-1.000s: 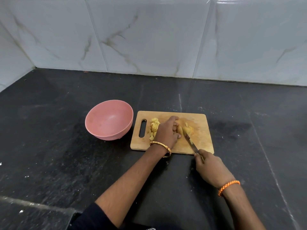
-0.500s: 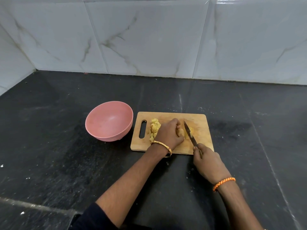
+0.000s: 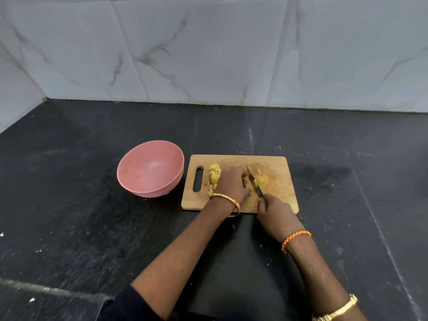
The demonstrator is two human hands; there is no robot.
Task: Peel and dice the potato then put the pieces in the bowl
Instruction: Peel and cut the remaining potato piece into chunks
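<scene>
A wooden cutting board (image 3: 278, 162) lies on the black counter. A heap of yellow diced potato (image 3: 214, 176) sits near its handle slot. My left hand (image 3: 232, 184) is curled over a potato piece that it hides, just left of the knife. My right hand (image 3: 275, 215) grips the handle of a knife (image 3: 254, 180) whose blade points away from me. Cut yellow potato pieces (image 3: 262, 179) lie right of the blade. The pink bowl (image 3: 150, 167) stands left of the board with nothing in it.
The black stone counter (image 3: 81, 205) runs to a marble-tiled wall (image 3: 208, 54) at the back and left.
The knife has shifted left next to my left hand, and cut potato pieces now lie exposed to the right of the blade. My right hand moved slightly forward.
</scene>
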